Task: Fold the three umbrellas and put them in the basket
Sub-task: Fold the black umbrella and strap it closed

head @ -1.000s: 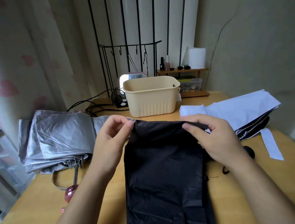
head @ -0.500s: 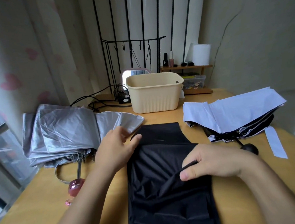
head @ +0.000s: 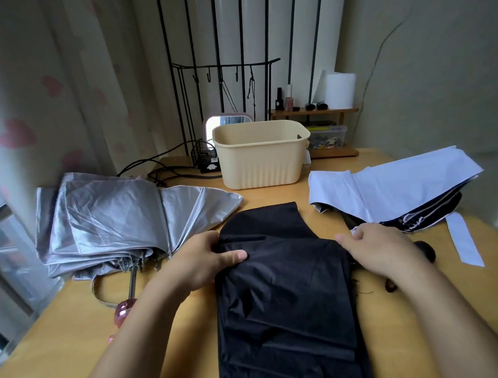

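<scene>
Between the hands: black umbrella (head: pixel 285 290), canopy flat on the table (head: pixel 61 352), loosely pleated. Risk, judged: the slack folds could spring apart if either edge slipped. Left hand (head: pixel 205 261) gripped its left edge, thumb on top; right hand (head: pixel 380 247) curled over its right edge, fingertips hidden. Outside the left hand: silver umbrella (head: pixel 110 217). Outside the right: white umbrella (head: pixel 396 186). Beyond both: cream basket (head: pixel 261 155).

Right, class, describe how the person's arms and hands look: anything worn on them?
The left forearm and right forearm are bare; no sleeves show. The left hand and right hand wear no gloves, and no ring, watch or bracelet is visible. The left thumbnail looks short.
</scene>
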